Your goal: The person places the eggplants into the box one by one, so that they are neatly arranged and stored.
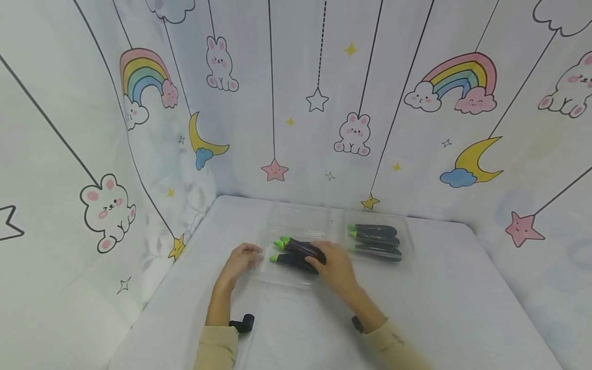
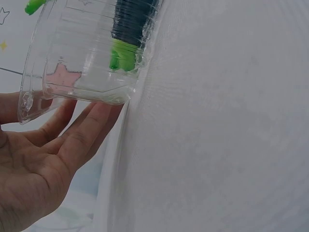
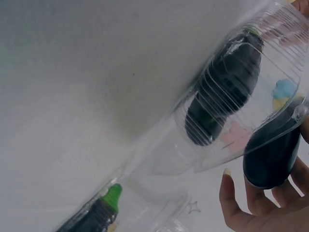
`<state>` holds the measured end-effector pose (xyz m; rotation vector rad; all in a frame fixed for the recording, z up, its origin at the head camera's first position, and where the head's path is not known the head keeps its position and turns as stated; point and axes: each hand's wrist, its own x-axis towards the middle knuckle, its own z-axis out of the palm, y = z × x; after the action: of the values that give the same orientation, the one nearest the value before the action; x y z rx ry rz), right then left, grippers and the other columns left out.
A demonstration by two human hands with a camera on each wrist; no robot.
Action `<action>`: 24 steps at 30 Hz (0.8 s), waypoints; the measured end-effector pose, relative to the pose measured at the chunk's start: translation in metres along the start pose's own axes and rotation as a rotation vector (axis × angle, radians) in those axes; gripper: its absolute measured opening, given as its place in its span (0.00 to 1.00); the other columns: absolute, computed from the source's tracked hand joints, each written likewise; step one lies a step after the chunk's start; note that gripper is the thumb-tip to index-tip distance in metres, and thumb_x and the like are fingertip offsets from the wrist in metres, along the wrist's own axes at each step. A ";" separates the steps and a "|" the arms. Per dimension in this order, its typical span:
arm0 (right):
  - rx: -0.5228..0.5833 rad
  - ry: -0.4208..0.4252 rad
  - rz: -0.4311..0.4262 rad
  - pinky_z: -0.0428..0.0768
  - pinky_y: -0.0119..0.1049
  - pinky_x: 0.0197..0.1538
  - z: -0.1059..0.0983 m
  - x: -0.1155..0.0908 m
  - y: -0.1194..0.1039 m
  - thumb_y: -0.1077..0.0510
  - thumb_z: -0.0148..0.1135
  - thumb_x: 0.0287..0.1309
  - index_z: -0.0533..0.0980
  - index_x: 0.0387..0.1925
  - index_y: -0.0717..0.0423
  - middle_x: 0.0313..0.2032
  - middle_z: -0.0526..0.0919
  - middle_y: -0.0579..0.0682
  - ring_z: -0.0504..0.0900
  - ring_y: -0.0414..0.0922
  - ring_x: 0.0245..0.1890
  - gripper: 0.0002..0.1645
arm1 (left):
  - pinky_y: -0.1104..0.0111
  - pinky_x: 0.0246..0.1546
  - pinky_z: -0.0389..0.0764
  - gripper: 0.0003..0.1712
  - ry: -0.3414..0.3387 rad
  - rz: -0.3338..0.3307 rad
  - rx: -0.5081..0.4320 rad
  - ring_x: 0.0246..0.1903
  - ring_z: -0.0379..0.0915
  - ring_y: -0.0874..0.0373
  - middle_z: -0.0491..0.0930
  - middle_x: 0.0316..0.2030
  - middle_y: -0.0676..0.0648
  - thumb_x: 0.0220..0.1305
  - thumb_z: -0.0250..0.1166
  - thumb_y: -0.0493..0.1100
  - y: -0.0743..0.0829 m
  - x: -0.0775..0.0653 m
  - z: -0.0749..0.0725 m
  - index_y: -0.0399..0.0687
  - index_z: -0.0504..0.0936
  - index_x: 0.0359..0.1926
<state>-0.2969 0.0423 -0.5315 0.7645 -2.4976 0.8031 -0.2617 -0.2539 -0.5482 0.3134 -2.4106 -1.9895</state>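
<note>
Dark, glossy eggplants with bright green stem ends lie in a clear plastic box (image 1: 289,281). One of them (image 1: 293,262) rests low inside it. Above that, my right hand (image 1: 339,267) grips another eggplant (image 3: 273,154) by its thick end, with the fingers round it; the right wrist view shows that end past the box's rim. My left hand (image 1: 240,262) is at the box's left side. In the left wrist view its fingers (image 2: 82,135) extend against the clear wall, close to a green stem end (image 2: 123,55).
A second clear box (image 1: 407,241) stands to the right, with several eggplants (image 1: 376,238) side by side in it. Behind the first box is a clear plastic flap (image 1: 298,218). A white cloth covers the table (image 1: 296,324); a printed curtain (image 1: 305,128) hangs behind.
</note>
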 end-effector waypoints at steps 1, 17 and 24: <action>-0.001 -0.007 0.002 0.83 0.51 0.52 0.001 0.000 -0.001 0.45 0.76 0.58 0.83 0.58 0.50 0.52 0.88 0.51 0.85 0.52 0.51 0.28 | 0.60 0.48 0.78 0.19 0.003 0.000 0.002 0.50 0.77 0.42 0.82 0.55 0.34 0.72 0.60 0.41 0.000 0.000 0.000 0.36 0.79 0.59; -0.046 -0.132 0.011 0.84 0.50 0.49 0.015 -0.001 -0.020 0.44 0.75 0.60 0.84 0.55 0.51 0.49 0.85 0.50 0.86 0.51 0.46 0.25 | 0.53 0.53 0.79 0.21 0.000 -0.016 0.005 0.51 0.78 0.42 0.82 0.57 0.35 0.70 0.63 0.42 0.001 -0.001 0.000 0.38 0.79 0.60; -0.068 -0.169 -0.013 0.83 0.50 0.53 0.019 -0.002 -0.021 0.44 0.77 0.58 0.86 0.52 0.51 0.47 0.86 0.48 0.84 0.50 0.49 0.24 | 0.52 0.54 0.80 0.19 0.005 -0.002 0.003 0.49 0.78 0.43 0.82 0.55 0.36 0.70 0.63 0.41 0.000 0.001 0.001 0.37 0.80 0.58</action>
<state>-0.2870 0.0166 -0.5383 0.8559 -2.6504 0.6704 -0.2625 -0.2534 -0.5486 0.3207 -2.4116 -1.9833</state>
